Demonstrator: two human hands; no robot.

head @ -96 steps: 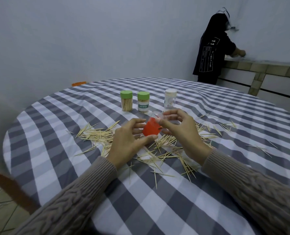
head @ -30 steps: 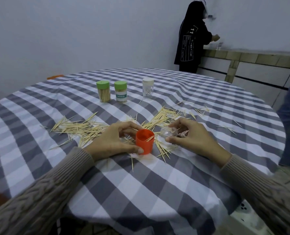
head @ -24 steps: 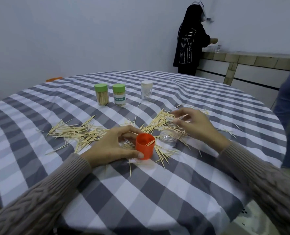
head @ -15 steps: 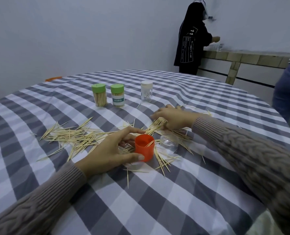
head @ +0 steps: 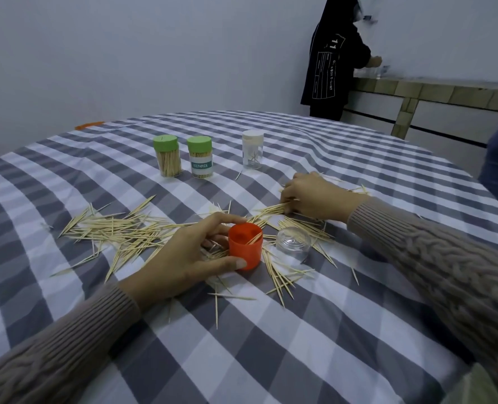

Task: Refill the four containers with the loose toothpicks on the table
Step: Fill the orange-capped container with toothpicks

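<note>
Orange container [head: 245, 248] holding 1 toothpick, 2 green-lidded jars [head: 183, 156] full

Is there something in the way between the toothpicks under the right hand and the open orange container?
Nothing visible. The right hand gathers loose wooden toothpicks; the open orange plastic container, held by the left hand, is nearby. The clear plastic lid lies beside it.

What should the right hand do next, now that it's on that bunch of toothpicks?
Probably pinch the bunch under the right hand, lift it and drop it into the open orange container, which the left hand holds upright and which looks nearly empty.
</note>
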